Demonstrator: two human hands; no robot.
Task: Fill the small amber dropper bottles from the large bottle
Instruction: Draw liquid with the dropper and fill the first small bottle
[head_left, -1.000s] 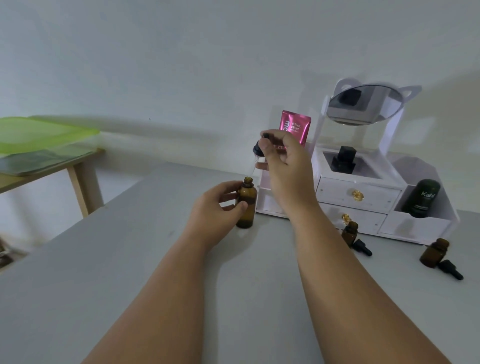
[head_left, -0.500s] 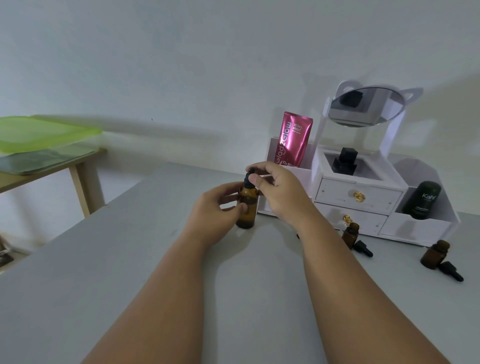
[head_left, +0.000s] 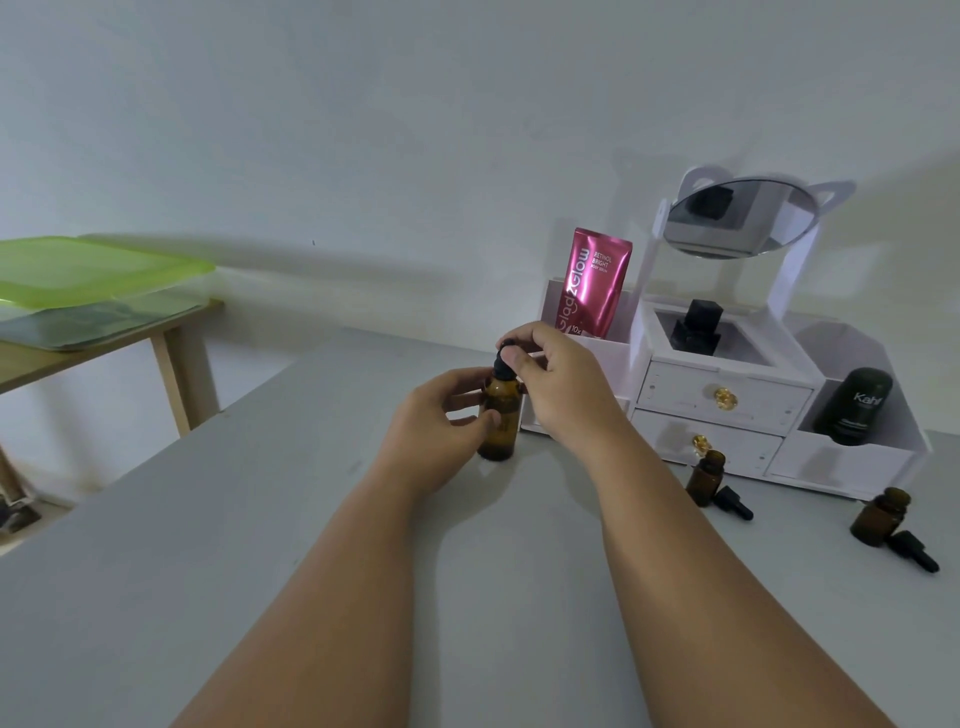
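The large amber bottle (head_left: 501, 415) stands upright on the grey table (head_left: 208, 545). My left hand (head_left: 441, 421) grips its body from the left. My right hand (head_left: 558, 384) pinches the black dropper cap (head_left: 503, 364) sitting on the bottle's neck. Two small amber bottles stand open to the right, one (head_left: 705, 477) near the drawers and one (head_left: 880, 515) farther right. Each has a black dropper lying beside it, the nearer dropper (head_left: 732, 503) and the farther one (head_left: 913, 551).
A white cosmetic organiser (head_left: 722, 400) with drawers and a round mirror (head_left: 743, 217) stands at the back right. It holds a pink pouch (head_left: 595, 283), a black perfume bottle (head_left: 696, 327) and a dark tube (head_left: 854, 405). A wooden side table with green lids (head_left: 88, 270) is at left.
My right hand came down from above the bottle with the dropper, lowered it into the neck, and now holds the cap on the bottle. The left hand stayed put.
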